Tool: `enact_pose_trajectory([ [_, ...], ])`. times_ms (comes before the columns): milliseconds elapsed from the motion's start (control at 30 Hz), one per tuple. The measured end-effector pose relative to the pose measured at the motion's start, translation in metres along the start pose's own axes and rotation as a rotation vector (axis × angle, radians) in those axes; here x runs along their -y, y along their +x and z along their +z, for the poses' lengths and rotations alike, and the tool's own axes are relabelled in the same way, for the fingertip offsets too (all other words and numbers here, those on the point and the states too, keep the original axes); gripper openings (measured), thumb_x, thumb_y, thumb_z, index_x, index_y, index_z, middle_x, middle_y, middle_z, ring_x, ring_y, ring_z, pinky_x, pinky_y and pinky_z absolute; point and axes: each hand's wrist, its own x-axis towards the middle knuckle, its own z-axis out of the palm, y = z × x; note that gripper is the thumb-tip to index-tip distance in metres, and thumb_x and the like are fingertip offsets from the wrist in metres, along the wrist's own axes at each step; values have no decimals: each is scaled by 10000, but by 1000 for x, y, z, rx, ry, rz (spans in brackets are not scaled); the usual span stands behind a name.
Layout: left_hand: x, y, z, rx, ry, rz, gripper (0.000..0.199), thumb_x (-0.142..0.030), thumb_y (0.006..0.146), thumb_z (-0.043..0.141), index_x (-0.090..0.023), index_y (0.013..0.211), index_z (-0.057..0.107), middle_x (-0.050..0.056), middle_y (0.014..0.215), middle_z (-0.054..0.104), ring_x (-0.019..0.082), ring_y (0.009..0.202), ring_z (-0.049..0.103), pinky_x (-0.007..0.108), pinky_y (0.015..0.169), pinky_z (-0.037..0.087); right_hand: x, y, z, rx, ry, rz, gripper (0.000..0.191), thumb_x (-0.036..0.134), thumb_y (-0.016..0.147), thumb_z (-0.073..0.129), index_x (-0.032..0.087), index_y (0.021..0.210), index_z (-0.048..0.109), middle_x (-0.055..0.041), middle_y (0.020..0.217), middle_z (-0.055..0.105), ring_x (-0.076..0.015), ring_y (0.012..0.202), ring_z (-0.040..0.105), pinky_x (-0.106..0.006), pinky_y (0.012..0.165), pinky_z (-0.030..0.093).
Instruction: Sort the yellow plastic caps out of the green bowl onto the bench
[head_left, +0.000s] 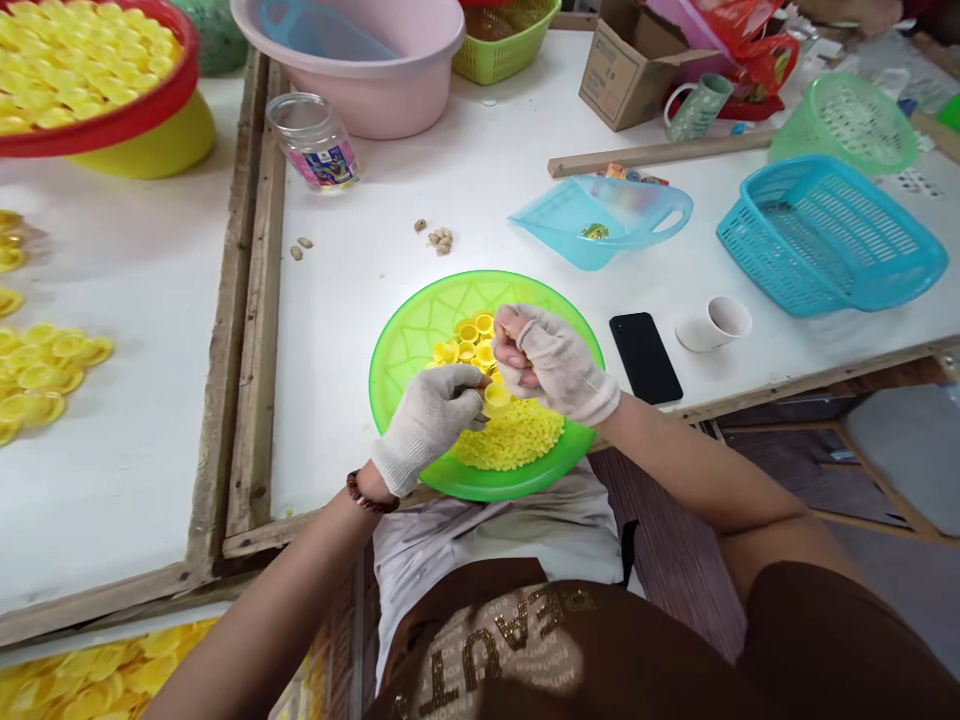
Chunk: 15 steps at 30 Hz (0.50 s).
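One small yellow plastic cup (496, 398) is in the grip of my left hand (437, 412), pinched between thumb and finger above the round green tray (405, 345), where I see yellow pellets (517, 445) on the near side. Just beside it my right hand (556, 362) has its fingers curled, and I cannot tell whether that grip holds anything; a black smartphone (646, 357) lies on the worktop (330, 330).

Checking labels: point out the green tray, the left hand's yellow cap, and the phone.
Green tray (409, 345), head view: bare inner left side.
Yellow cap (496, 397), head view: middle of its round face.
Phone (646, 357), head view: middle of upper face.
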Motion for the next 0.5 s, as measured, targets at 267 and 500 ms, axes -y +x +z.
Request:
enact_pose_trajectory([
  [267,-7,-4,6,66,-94,33,128,-191,746,563,-150,780,679,-6,709,648,135,644,680,228,619,619,-21,9,17,-51,139,-234,323,500,967,624,224,853,499,76,658,500,-74,476,500,-207,398,381],
  [500,-1,-5,4,40,-37,78,157,-185,773,556,-159,823,703,-6,722,670,141,640,695,232,636,595,-15,9,16,-117,203,-244,347,514,955,643,230,853,470,82,664,461,-71,475,485,-205,393,372],
])
